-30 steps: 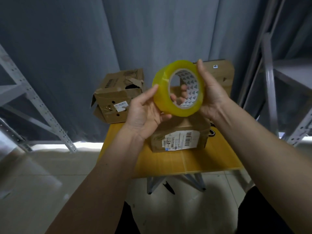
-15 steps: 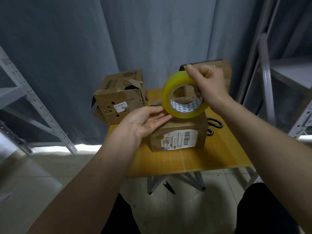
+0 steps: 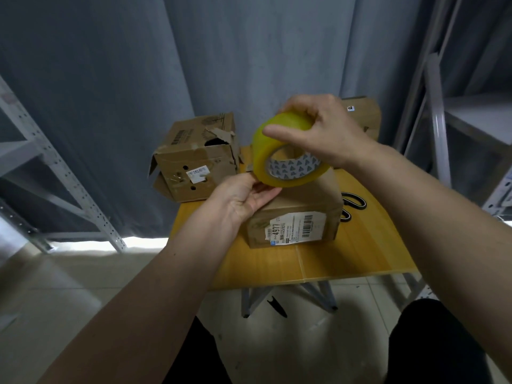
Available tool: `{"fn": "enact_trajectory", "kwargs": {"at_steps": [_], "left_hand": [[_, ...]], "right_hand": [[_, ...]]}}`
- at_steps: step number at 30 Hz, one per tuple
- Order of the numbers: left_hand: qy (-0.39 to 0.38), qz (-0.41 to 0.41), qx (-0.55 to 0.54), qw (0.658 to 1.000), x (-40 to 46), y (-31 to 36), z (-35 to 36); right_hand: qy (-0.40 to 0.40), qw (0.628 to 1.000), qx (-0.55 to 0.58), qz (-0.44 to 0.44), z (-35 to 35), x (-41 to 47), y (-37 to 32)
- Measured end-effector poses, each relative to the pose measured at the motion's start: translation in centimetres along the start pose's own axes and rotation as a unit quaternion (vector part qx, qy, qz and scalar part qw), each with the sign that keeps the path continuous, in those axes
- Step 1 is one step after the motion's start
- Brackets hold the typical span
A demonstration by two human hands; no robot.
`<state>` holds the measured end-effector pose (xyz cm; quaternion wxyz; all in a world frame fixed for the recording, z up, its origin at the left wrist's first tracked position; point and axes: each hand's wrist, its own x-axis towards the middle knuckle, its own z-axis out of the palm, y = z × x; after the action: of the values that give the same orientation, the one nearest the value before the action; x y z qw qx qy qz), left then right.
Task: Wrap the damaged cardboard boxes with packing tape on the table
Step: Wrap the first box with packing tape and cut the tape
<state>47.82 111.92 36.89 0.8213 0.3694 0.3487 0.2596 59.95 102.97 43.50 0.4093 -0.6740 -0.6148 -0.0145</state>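
Right hand: grips tape roll from above (thumb across its face).
Left hand: fingers straight, touching roll's lower edge.

Tape roll tipped over and brought down

Right hand now grips the packing tape roll from above, lowered toward the labelled box; left hand dropped off, fingertips at its lower edge.

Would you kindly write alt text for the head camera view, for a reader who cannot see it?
A right hand grips a yellow tape roll above a labelled cardboard box on a yellow table, while the left hand's fingertips touch the roll's lower edge. A torn box sits at the table's far left, another box behind.
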Motion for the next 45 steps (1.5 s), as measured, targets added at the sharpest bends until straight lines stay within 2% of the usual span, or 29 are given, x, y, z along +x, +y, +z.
{"fn": "enact_trajectory", "kwargs": {"at_steps": [3,5,8,11,13,15,18,19,20,23,29,34,37,40,45], "left_hand": [[-0.004,-0.016,-0.009,1.0,0.3,-0.1,-0.5],[-0.008,-0.022,-0.026,0.999,0.5,-0.1,-0.9],[-0.01,-0.02,-0.059,0.998,0.7,0.1,-1.0],[-0.033,-0.016,-0.096,0.995,0.7,0.1,-0.4],[-0.044,-0.008,-0.1,0.994,0.7,0.0,0.2],[-0.049,0.007,-0.095,0.994,0.8,0.0,0.7],[-0.056,0.036,-0.087,0.994,0.9,0.3,0.8],[-0.051,0.043,-0.08,0.994,0.9,0.6,0.6],[-0.043,0.05,-0.074,0.995,1.0,0.8,0.4],[-0.013,0.072,-0.055,0.996,1.2,1.5,-0.7],[0.01,0.086,-0.014,0.996,1.8,1.9,-1.5],[0.051,0.11,-0.102,0.987,2.6,4.5,-5.4],[0.037,0.08,-0.079,0.993,2.9,4.9,-6.6],[0.041,0.054,-0.119,0.991,3.3,3.9,-6.5],[0.071,0.058,-0.136,0.986,4.4,3.5,-6.8]], "right_hand": [[-0.126,0.989,-0.059,0.054,-0.7,0.7,0.1],[-0.149,0.983,-0.009,0.105,-1.1,0.6,0.7],[-0.041,0.971,0.178,0.154,-0.5,0.0,1.9],[0.082,0.929,0.306,0.193,1.4,-0.2,2.5],[0.144,0.882,0.402,0.201,3.0,-0.3,2.5],[0.182,0.807,0.519,0.214,4.6,-0.4,2.2],[0.199,0.694,0.638,0.268,6.6,-0.3,2.1],[0.187,0.679,0.651,0.284,6.9,-0.3,2.4],[0.168,0.685,0.644,0.298,7.0,-0.3,2.5],[0.125,0.755,0.563,0.313,6.9,0.0,3.0],[0.147,0.8,0.499,0.299,7.8,0.5,3.2],[0.221,0.859,0.338,0.316,6.7,0.8,5.7],[0.232,0.835,0.362,0.344,7.4,1.1,6.1],[0.248,0.8,0.391,0.382,8.6,1.8,5.5],[0.287,0.779,0.407,0.382,10.1,2.7,4.8]]}}
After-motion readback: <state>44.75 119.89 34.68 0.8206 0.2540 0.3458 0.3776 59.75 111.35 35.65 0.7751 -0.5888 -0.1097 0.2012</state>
